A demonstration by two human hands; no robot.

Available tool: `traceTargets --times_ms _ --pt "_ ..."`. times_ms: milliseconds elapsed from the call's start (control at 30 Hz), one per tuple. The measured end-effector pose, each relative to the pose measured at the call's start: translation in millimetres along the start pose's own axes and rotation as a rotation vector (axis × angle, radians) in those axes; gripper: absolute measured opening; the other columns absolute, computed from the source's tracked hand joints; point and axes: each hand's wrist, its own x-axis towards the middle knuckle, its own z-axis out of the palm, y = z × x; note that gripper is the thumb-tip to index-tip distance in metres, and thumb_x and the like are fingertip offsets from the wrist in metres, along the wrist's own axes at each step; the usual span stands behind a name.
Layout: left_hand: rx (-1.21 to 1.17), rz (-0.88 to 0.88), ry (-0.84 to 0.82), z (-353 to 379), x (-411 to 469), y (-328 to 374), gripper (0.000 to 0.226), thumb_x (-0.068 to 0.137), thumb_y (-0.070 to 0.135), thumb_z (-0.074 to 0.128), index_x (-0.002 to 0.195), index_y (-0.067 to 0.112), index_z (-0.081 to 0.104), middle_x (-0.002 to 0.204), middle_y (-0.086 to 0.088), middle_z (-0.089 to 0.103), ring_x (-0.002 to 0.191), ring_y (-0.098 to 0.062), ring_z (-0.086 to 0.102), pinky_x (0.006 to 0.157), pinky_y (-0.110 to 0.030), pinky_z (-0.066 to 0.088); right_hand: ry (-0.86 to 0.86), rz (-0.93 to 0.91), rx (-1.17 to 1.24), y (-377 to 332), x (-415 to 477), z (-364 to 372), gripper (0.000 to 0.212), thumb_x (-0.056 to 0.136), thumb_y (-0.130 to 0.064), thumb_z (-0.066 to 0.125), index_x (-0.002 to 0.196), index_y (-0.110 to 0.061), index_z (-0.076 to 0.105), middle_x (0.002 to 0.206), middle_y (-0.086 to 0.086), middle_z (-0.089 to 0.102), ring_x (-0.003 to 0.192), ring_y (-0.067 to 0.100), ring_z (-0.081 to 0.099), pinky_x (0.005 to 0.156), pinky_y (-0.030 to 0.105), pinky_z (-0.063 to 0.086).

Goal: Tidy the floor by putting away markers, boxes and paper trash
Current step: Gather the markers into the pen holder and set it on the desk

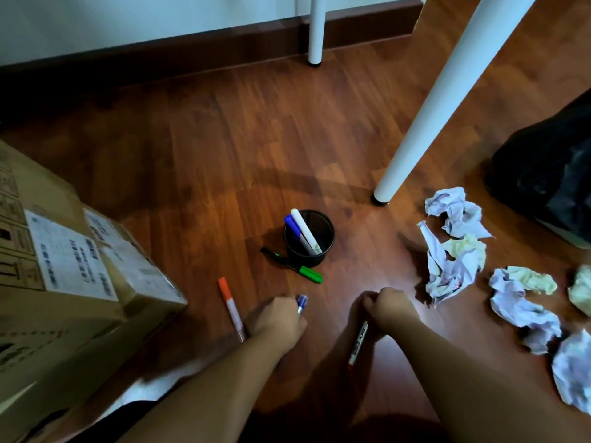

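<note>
A black mesh cup [323,233] stands on the wooden floor with two markers [302,231] upright in it. A green-capped marker [292,266] lies just in front of the cup. An orange-capped marker [231,306] lies on the floor left of my left hand [276,319], which is closed around a blue-capped marker [301,302]. My right hand [388,310] grips a white marker with a red end [358,343] that points down toward me. Several crumpled paper balls [454,251] lie to the right. Stacked cardboard boxes [64,276] sit at the left.
A white table leg [425,113] slants down to the floor just right of the cup, and another leg [316,30] stands near the wall. A black trash bag [550,174] sits at the far right. A dark baseboard [160,55] runs along the back.
</note>
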Motion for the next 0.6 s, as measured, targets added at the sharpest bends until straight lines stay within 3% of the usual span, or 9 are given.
traceTargets --times_ms 67,167,233,333,400,467,600 --pt "-0.161 0.001 0.131 -20 -3 -7 0.028 0.087 0.033 0.056 0.108 0.017 0.061 0.107 -0.007 0.068 0.103 -0.028 0.064 0.086 -0.034 0.048 0.051 -0.06 -0.014 -1 2 -6 0.031 0.089 -0.031 0.053 0.092 -0.002 0.062 0.065 0.002 0.05 0.076 0.026 0.056 0.064 0.026 0.037" --pt "-0.562 -0.015 0.53 -61 -2 -16 0.014 0.084 0.025 0.056 0.089 0.013 0.063 0.08 -0.009 0.066 0.086 -0.031 0.066 0.076 -0.032 0.047 0.151 -0.124 0.092 -18 8 -32 0.034 0.085 -0.034 0.058 0.061 -0.011 0.051 0.053 0.001 0.043 0.062 0.026 0.051 0.059 0.027 0.036" --pt "-0.792 0.017 0.802 -93 2 -17 0.029 0.078 0.03 0.051 0.079 0.002 0.061 0.067 -0.01 0.06 0.067 -0.028 0.059 0.068 -0.031 0.044 0.338 -0.234 0.195 -41 8 -64 0.041 0.084 -0.032 0.059 0.053 -0.01 0.044 0.048 0.002 0.041 0.053 0.027 0.048 0.054 0.026 0.032" --pt "-0.89 0.192 1.039 -140 10 -5 0.036 0.076 0.032 0.045 0.077 -0.003 0.057 0.067 -0.005 0.056 0.062 -0.02 0.054 0.064 -0.024 0.036 0.632 -0.392 0.378 -87 -7 -128 0.038 0.083 -0.028 0.057 0.053 -0.01 0.044 0.042 0.001 0.037 0.045 0.026 0.042 0.042 0.027 0.029" --pt "-0.899 0.283 1.041 -162 10 11 0.023 0.079 0.021 0.052 0.083 0.0 0.059 0.073 -0.001 0.059 0.067 -0.016 0.056 0.067 -0.021 0.038 0.735 -0.504 0.465 -113 -23 -160 0.036 0.083 -0.027 0.056 0.054 -0.01 0.044 0.042 0.0 0.039 0.039 0.019 0.039 0.036 0.018 0.031" --pt "-0.832 0.34 0.93 -160 13 22 0.011 0.082 0.016 0.057 0.085 0.006 0.059 0.074 0.003 0.059 0.069 -0.017 0.057 0.071 -0.023 0.041 0.787 -0.585 0.441 -126 -31 -164 0.033 0.084 -0.027 0.055 0.058 -0.01 0.045 0.044 -0.001 0.039 0.04 0.014 0.037 0.041 0.022 0.028" --pt "-0.571 0.368 0.683 -117 23 15 0.01 0.082 0.017 0.065 0.088 0.01 0.061 0.083 -0.003 0.062 0.07 -0.021 0.06 0.074 -0.034 0.051 0.662 -0.67 0.3 -116 -21 -112 0.028 0.086 -0.027 0.06 0.065 -0.014 0.046 0.054 0.003 0.046 0.054 0.03 0.051 0.055 0.027 0.03"
